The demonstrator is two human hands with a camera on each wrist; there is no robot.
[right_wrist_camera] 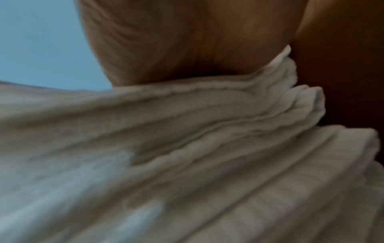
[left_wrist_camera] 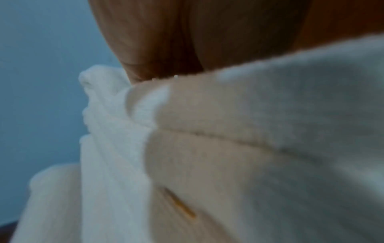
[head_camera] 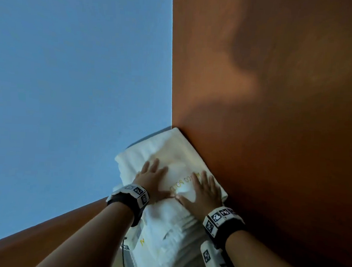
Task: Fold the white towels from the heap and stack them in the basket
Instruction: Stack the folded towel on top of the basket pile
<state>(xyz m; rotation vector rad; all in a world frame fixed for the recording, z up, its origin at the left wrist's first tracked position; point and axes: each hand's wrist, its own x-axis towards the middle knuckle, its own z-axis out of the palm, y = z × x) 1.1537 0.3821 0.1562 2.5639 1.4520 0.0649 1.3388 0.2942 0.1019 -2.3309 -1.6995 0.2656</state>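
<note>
Both hands are pressing flat on a folded white towel (head_camera: 169, 164) topping a stack wedged into the corner where a blue wall (head_camera: 72, 65) meets a brown wooden panel (head_camera: 276, 98). The left hand (head_camera: 150, 178) and right hand (head_camera: 203, 191) are lying side by side, fingers straight and spread, palms down, gripping nothing. The towel is lying directly under the fingers and running on beyond the fingertips toward the corner, its long axis following the line of the forearms; neither hand is plainly the nearer. More folded white towels (head_camera: 164, 236) are sitting below the wrists, their layered edges showing as soft ridges in both wrist views. The cloth is thick, plush terry, cream under the warm light, with gold stitched lettering (head_camera: 183, 182) between the two hands. The basket itself cannot be made out. Judging from the flat palms, the person is likely smoothing or settling the top towel onto the stack.
</note>
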